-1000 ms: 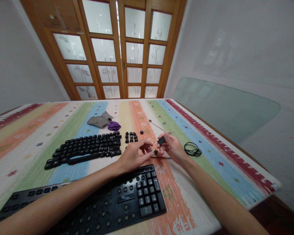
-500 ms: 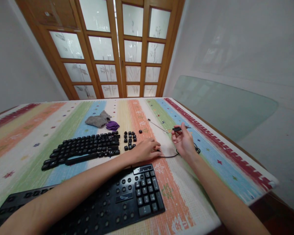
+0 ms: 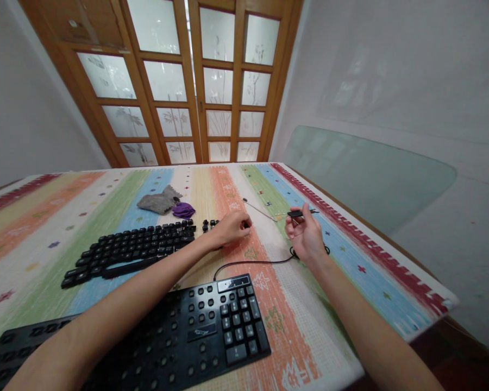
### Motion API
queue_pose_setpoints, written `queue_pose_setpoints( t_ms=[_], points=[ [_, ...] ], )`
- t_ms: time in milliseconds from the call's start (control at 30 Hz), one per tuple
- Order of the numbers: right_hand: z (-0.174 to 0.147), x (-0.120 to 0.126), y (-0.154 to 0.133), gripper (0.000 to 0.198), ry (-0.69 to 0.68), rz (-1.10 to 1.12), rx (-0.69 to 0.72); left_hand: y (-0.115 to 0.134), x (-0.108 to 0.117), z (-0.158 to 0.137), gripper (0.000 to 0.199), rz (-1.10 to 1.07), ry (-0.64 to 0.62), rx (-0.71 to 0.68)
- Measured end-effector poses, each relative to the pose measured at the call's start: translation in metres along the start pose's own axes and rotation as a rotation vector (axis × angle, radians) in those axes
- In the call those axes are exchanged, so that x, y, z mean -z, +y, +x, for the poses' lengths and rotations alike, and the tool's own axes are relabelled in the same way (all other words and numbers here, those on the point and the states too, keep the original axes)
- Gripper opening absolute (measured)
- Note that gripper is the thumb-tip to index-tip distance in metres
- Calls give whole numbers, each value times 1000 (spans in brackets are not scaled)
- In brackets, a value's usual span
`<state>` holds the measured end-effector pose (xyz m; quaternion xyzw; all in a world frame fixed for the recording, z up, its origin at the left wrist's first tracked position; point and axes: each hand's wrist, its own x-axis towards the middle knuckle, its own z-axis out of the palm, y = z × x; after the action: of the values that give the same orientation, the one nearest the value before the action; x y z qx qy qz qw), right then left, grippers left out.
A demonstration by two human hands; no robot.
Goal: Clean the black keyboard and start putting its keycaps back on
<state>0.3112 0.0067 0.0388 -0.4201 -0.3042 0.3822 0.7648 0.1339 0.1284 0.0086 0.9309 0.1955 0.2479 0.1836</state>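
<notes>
My left hand [image 3: 231,228] is closed, its fingertips pinched around a small black keycap [image 3: 245,224], partly hidden by the fingers. It hovers by the right end of the loose keycaps [image 3: 138,241], which lie in keyboard order. In my closed right hand [image 3: 305,233] is a slim screwdriver-like tool [image 3: 295,214] with a black handle and a thin metal shaft pointing left. A black keyboard [image 3: 206,326] lies in front of me; its number pad has keys, while most other positions show bare stems. My left forearm hides part of it.
A thin metal rod [image 3: 261,210] with a dark tip lies left of my right hand. Grey cloth [image 3: 158,201] and a purple cloth bundle [image 3: 183,210] sit behind the keycaps. The keyboard cable [image 3: 252,263] runs rightward under my right wrist. The table's right edge borders a wall.
My left hand has moved up and to the left, off the cable, towards the loose keycaps, and its fingers are more curled. My right hand with the tool stays nearly still. The view shifted slightly.
</notes>
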Motion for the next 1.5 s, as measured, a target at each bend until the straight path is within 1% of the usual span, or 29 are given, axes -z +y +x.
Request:
queue_pose_setpoints(
  t_ms=[100, 200, 367, 667, 933, 1033, 1100, 1133, 1267, 1333, 1433, 1500],
  points=[
    [0, 0, 1, 56, -2, -6, -2, -12, 7, 2, 10, 2, 49, 20],
    [-1, -1, 2, 56, -1, -9, -19, -19, 10, 2, 14, 12, 70, 15],
    [-3, -2, 5, 55, 8, 5, -26, -25, 10, 1, 23, 61, 66, 0],
    [-4, -1, 13, 56, -52, -21, -19, -34, 5, 2, 24, 166, 62, 48],
    [-6, -2, 14, 56, -73, -16, -70, -42, 2, 1, 25, 190, 48, 99],
    [-7, -3, 15, 56, -114, -46, -67, -43, 3, 1, 26, 187, 54, 104],
    [-9, -3, 15, 57, -175, -100, -60, -42, 5, 1, 27, 181, 66, 100],
    [-10, -2, 16, 57, -228, -139, -61, -40, 6, 1, 27, 177, 77, 96],
    [-18, -3, 16, 54, -482, -296, -94, -25, 15, -7, 19, 149, 147, 64],
    [-25, -4, 16, 51, -606, -349, -136, -13, 21, -18, 16, 125, 163, 41],
    [-34, -6, 15, 46, -821, -413, -201, 9, 28, -43, 13, 90, 149, 3],
    [-40, -8, 15, 43, -908, -452, -192, 24, 32, -62, 15, 73, 131, -18]
  ],
)
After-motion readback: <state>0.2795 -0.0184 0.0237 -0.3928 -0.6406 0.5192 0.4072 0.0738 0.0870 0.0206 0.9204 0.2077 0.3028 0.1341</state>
